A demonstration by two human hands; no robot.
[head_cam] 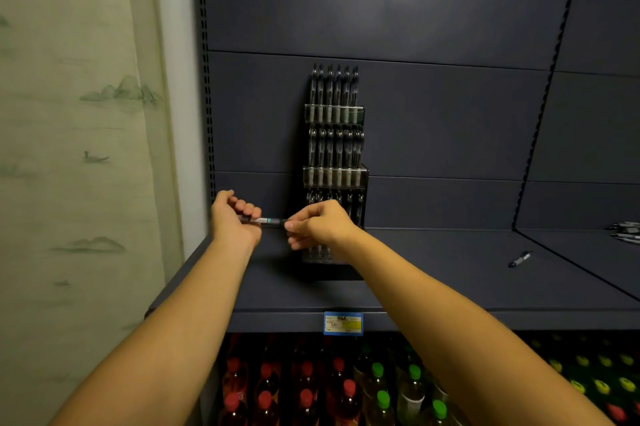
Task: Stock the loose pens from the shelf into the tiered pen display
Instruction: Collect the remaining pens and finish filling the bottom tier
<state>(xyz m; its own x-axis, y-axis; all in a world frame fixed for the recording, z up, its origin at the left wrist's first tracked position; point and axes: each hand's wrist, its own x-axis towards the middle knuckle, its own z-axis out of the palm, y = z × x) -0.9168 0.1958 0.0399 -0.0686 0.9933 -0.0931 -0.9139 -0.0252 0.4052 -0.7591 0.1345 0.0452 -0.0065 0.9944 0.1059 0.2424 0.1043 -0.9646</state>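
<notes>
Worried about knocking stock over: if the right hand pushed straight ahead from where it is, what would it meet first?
Probably the tiered pen display: the right hand sits before its lowest tier, holding the pen with the left hand. Depth is unclear.

A blue and yellow price tag [343,323] hangs on the shelf's front edge, below and between the hands. Under it, beneath the forearms, stand bottles with red caps [266,394] and green caps [398,391]. Left of the hands hangs a pale landscape-print curtain [69,148].
</notes>
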